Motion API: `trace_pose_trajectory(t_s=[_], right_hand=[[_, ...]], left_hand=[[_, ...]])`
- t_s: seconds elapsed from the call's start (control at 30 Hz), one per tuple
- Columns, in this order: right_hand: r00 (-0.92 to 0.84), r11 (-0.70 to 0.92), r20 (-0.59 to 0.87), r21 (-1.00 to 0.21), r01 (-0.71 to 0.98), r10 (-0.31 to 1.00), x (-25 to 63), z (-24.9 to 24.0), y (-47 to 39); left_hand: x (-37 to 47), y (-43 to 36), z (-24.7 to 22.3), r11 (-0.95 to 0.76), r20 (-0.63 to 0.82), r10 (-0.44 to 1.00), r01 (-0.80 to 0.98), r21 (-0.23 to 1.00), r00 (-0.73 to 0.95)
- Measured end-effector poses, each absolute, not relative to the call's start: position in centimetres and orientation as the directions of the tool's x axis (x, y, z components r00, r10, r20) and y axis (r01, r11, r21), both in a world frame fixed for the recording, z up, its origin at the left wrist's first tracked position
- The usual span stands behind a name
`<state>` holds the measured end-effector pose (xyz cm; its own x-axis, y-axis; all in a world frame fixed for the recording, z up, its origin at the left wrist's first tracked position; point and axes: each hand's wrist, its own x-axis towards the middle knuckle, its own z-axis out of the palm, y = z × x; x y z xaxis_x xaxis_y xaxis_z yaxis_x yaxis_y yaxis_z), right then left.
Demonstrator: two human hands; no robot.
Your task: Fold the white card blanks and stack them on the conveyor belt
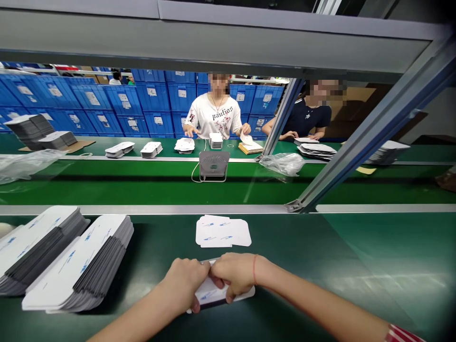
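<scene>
My left hand (183, 284) and my right hand (235, 275) meet over a flat white panel (207, 290) with rounded corners, blue print and a dark near edge. The left thumb bends down over the near left edge, and the right fingers curl onto the middle of the panel. Both hands are closed on it, covering much of its top. Just beyond lies a white sheet or small stack (223, 232) of the same notched outline and blue print. To the left are two tall stacks of similar white panels, the nearer stack (76, 266) and the farther stack (44, 237).
A metal rail (142, 209) separates my green worktop (285, 247) from a green belt (142, 185). A diagonal metal post (366, 123) rises at right. Beyond stand a small fan (214, 166), several white stacks, plastic bags (283, 164), two seated people and blue crates (124, 102).
</scene>
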<state>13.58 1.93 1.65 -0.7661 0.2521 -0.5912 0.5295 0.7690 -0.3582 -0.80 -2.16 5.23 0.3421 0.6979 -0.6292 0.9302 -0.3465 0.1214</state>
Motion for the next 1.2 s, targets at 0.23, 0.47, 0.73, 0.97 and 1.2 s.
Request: trace_pose_trajectory(t_s=[0.23,0.47,0.73,0.97,1.2], right_hand=[[-0.703,0.765,-0.632,-0.260,0.589,0.326,12.2,2.1,1.3],[-0.729,0.749,-0.603,-0.308,0.587,0.323,12.0,1.8,1.6],[-0.848,0.539,-0.312,-0.665,0.517,0.429,16.7,0.9,0.5],[-0.595,0.429,-0.007,-0.686,0.588,0.804,19.6,0.4,-5.4],[-0.600,0.617,0.203,-0.455,0.642,0.774,17.2,-2.9,-8.0]], left_hand=[[-1.1,-2.2,4.9,-0.317,-0.608,0.713,0.934,0.165,0.350],[-2.2,-2.1,3.3,-0.278,-0.576,0.738,0.936,0.215,0.352],[-4.4,-3.2,3.5,-0.263,-0.536,0.740,0.909,0.323,0.405],[-7.6,-4.7,2.2,-0.072,-0.330,0.897,0.833,0.549,0.294],[-5.4,-3.8,-3.7,-0.337,0.108,0.938,0.799,0.497,0.328]])
